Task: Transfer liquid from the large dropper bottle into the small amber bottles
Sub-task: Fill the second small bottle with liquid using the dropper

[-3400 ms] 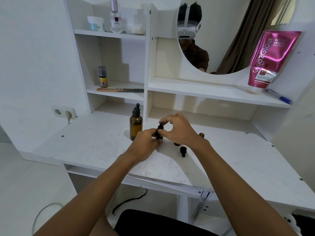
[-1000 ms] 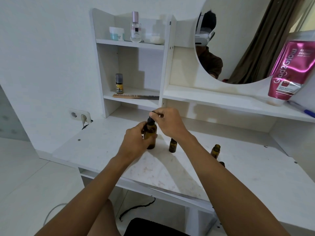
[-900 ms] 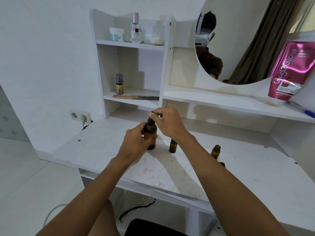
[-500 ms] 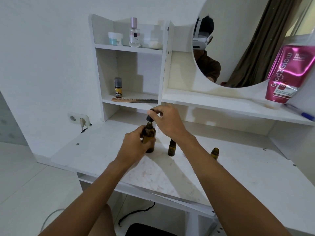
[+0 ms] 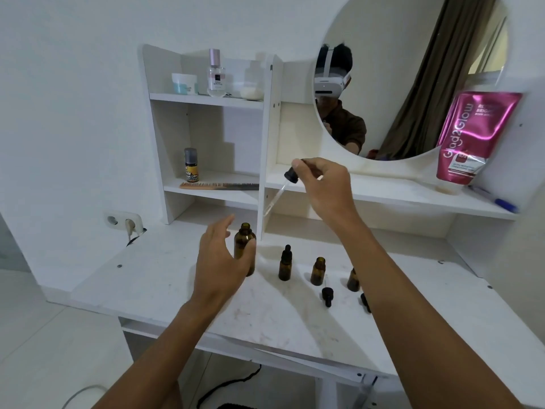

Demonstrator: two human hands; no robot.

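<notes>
Lifting dropper [image 5: 290, 175] clear of large bottle [image 5: 244, 240], right hand [image 5: 324, 187] pinching its bulb; left hand [image 5: 219, 261] letting go, hanging open. Bottle standing toward desk [image 5: 165, 278] back edge; small bottles [image 5: 318, 271] now awaiting filling.

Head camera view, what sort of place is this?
Likely a home vanity or dressing table: a round mirror, white shelves holding a clear perfume bottle and a brown comb, and a pink lotion tube.
</notes>
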